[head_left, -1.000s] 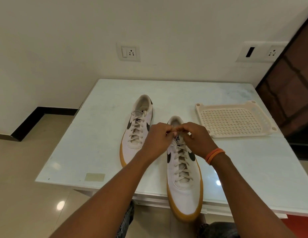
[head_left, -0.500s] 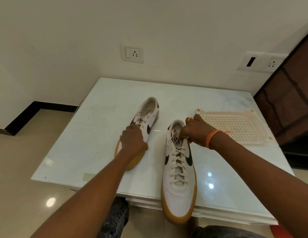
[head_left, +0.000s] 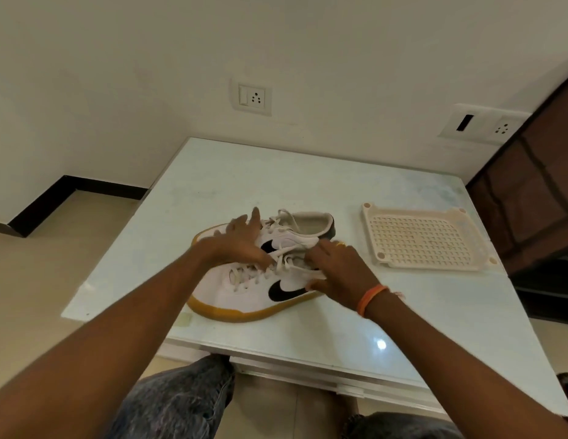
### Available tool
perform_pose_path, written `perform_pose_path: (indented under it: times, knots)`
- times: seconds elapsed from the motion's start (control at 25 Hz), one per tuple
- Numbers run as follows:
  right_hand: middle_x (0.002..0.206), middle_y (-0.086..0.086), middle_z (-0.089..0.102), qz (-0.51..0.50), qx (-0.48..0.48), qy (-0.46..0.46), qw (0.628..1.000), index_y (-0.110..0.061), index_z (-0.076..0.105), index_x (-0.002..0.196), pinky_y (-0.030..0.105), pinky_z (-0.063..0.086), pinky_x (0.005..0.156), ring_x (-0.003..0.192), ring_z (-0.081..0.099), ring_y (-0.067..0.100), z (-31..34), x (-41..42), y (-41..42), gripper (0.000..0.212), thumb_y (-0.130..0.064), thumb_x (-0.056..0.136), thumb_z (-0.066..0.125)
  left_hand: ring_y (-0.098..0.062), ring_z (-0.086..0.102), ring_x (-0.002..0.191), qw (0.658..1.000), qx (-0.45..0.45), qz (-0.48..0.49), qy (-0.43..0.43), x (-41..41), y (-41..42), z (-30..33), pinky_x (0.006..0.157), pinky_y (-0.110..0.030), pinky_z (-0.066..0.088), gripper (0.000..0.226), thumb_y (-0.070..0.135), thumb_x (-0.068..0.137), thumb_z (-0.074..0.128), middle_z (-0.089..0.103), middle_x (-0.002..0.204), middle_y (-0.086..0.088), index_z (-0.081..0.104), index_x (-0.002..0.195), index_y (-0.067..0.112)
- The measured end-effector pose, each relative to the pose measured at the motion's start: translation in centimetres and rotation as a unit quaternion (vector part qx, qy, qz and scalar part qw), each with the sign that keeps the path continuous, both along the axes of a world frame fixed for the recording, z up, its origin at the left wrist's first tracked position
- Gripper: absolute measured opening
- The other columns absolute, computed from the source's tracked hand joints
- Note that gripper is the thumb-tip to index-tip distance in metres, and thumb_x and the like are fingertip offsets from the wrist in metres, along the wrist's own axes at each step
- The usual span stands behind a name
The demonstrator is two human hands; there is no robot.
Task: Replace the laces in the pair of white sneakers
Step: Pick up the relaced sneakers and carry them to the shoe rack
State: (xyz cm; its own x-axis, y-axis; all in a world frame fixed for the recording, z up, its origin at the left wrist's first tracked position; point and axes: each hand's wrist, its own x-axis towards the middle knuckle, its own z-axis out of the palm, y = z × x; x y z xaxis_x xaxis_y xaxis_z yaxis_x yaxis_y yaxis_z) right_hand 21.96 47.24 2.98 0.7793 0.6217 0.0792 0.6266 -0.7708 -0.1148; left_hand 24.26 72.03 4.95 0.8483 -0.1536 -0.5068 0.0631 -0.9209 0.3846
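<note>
Two white sneakers with black swooshes and tan soles lie crosswise on the table, toes to the left and heels to the right. The far sneaker sits right behind the near sneaker, and the two touch. Cream laces are threaded through both. My left hand rests on the far sneaker's forefoot with its fingers spread and straight. My right hand, with an orange band on the wrist, grips the near sneaker at its heel collar, thumb on the near side.
A cream perforated plastic tray lies to the right of the shoes on the pale glass-topped table. The wall is close behind, a dark cabinet stands at the right, and my knees show below the table's front edge.
Both sneakers have been turned from pointing toward me to lying crosswise and pushed together. My left hand now lies flat on the far one, and my right holds the near one's heel.
</note>
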Motion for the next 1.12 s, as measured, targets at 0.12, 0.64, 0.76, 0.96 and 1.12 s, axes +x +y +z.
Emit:
perform_pose_path:
  times: [0.12, 0.64, 0.76, 0.96, 1.12]
  knots:
    - [0.128, 0.007, 0.052, -0.078, 0.082, 0.017, 0.993, -0.020, 0.054, 0.127, 0.044, 0.042, 0.090, 0.112, 0.048, 0.030, 2.1, 3.0, -0.4, 0.056, -0.049, 0.081, 0.066, -0.041, -0.028, 0.141, 0.990, 0.117, -0.070, -0.044, -4.4, -1.9, -1.3, 0.106, -0.070, -0.009, 0.162, 0.072, 0.045, 0.082, -0.034, 0.154, -0.013, -0.042, 0.139, 0.025]
    - [0.084, -0.002, 0.058, -0.257, 0.059, 0.116, 0.958, -0.026, 0.057, 0.090, 0.039, 0.026, 0.081, 0.103, 0.049, 0.025, 1.0, -7.1, 2.0, 0.045, -0.068, 0.087, 0.041, -0.036, 0.054, 0.115, 0.946, 0.020, 0.267, -0.185, -5.7, -1.5, -1.7, 0.090, -0.041, 0.049, 0.061, 0.027, 0.084, 0.071, 0.052, 0.128, -0.021, 0.045, 0.132, 0.000]
    - [0.086, -0.005, 0.063, -0.292, 0.079, 0.105, 0.947, -0.025, 0.050, 0.104, 0.040, 0.032, 0.085, 0.090, 0.059, 0.022, 0.9, -9.2, 3.0, 0.057, -0.076, 0.085, 0.031, -0.031, 0.063, 0.098, 0.901, -0.191, 0.378, -0.095, -8.3, -5.0, -2.1, 0.073, -0.032, 0.051, 0.027, 0.022, 0.092, 0.058, 0.065, 0.111, -0.019, 0.063, 0.106, 0.000]
    - [0.095, -0.005, 0.064, -0.259, 0.128, 0.183, 0.940, -0.026, 0.040, 0.122, 0.042, 0.036, 0.089, 0.093, 0.062, 0.023, 1.8, -8.8, 1.9, 0.054, -0.068, 0.088, 0.041, -0.020, 0.054, 0.114, 0.905, -0.230, 0.342, -0.102, -11.6, -7.8, -1.0, 0.083, -0.027, 0.044, 0.065, 0.036, 0.081, 0.074, 0.056, 0.125, -0.003, 0.047, 0.135, 0.009]
    - [0.121, -0.002, 0.062, -0.196, 0.091, 0.183, 0.959, -0.033, 0.031, 0.136, 0.047, 0.038, 0.094, 0.108, 0.059, 0.027, 2.3, -9.9, 1.6, 0.054, -0.060, 0.092, 0.044, -0.019, 0.057, 0.102, 0.943, -0.197, 0.246, -0.105, -10.8, -6.9, -1.2, 0.085, -0.030, 0.051, 0.061, 0.029, 0.072, 0.081, 0.061, 0.120, -0.006, 0.053, 0.124, 0.012]
